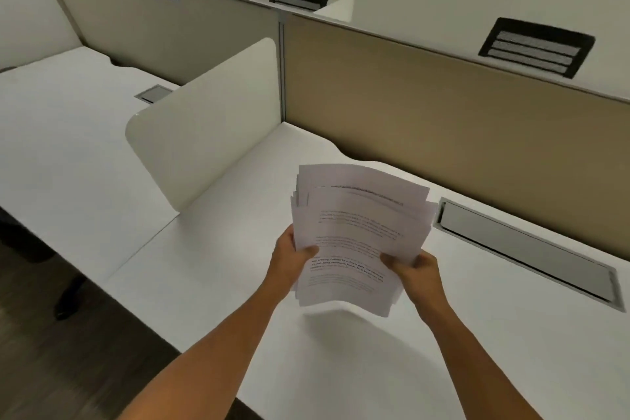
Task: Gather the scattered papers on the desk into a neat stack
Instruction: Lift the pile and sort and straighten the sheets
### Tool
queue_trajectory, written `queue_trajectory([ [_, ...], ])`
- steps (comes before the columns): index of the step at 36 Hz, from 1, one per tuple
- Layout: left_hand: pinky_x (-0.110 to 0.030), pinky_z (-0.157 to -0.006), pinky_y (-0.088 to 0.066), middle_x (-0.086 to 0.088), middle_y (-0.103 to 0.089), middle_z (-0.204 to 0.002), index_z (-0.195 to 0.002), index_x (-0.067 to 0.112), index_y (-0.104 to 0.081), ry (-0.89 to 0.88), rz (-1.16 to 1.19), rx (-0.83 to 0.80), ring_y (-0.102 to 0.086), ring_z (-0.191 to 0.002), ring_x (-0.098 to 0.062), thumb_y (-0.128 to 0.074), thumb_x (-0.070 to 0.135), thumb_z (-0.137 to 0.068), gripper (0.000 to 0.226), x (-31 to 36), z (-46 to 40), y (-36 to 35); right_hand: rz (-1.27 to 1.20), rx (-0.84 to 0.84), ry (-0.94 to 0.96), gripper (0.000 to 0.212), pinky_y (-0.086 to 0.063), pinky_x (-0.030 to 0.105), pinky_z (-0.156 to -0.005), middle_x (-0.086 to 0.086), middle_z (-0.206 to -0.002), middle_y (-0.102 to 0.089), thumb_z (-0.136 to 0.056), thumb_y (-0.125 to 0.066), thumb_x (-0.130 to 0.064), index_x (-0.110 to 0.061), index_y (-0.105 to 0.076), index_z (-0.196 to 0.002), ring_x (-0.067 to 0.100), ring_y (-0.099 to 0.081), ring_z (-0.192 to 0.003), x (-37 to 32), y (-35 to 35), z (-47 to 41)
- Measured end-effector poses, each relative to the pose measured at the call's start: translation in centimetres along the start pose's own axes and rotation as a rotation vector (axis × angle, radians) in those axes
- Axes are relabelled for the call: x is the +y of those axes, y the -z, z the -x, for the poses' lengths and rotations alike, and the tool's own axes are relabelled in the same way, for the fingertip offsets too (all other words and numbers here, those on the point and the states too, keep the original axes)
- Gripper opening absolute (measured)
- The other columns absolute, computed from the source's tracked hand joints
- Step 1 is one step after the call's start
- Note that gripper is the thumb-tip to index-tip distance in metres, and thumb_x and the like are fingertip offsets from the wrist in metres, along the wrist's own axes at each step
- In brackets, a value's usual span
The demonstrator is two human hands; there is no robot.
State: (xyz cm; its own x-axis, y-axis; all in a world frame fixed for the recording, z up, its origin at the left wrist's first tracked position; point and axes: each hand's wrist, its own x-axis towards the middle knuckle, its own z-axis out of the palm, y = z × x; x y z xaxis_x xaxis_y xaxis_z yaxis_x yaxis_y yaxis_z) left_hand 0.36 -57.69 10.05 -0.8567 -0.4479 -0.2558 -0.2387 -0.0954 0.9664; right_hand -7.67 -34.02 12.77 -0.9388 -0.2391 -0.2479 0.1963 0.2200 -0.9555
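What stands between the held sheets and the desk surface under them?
Nothing visible: the white printed papers, held by the left hand and right hand, hang over bare white desk.

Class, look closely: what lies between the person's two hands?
In the head view, the papers span between the left hand and right hand.

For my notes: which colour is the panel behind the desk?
Tan-brown, plain, without pattern: the panel shows best in the head view.

Open-plan office: partitioned white desks (102,133), divider panels (443,106).
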Motion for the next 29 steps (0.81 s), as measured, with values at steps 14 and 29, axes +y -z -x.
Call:
queue_trajectory([
  [14, -0.025, -0.071, -0.062, 0.007, -0.075, -0.101, -0.103, 0.034, -0.066, -0.067, -0.116, -0.151, -0.072, -0.092, -0.016, -0.079, 0.011, -0.077, 0.037, -1.0, 3.8, -9.5, -0.136, 0.286, -0.048, 0.02, -0.061, 0.032, -0.07, 0.004, -0.098, -0.078, -0.084, -0.079, -0.007, -0.017, -0.072, -0.1, 0.027, -0.074, -0.088, 5.5, 9.1, 6.3],
  [29, -0.016, -0.062, -0.058, 0.015, -0.078, -0.084, -0.088, 0.032, -0.073, -0.087, -0.13, -0.291, -0.074, -0.08, -0.008, -0.085, 0.012, -0.071, 0.029, -1.7, 2.4, -8.1, -0.163, 0.389, -0.051, 0.029, -0.057, 0.011, -0.063, -0.013, -0.093, -0.08, -0.082, -0.082, -0.008, -0.035, -0.077, -0.092, 0.002, -0.075, -0.082, 6.0, 8.5, 8.3],
])
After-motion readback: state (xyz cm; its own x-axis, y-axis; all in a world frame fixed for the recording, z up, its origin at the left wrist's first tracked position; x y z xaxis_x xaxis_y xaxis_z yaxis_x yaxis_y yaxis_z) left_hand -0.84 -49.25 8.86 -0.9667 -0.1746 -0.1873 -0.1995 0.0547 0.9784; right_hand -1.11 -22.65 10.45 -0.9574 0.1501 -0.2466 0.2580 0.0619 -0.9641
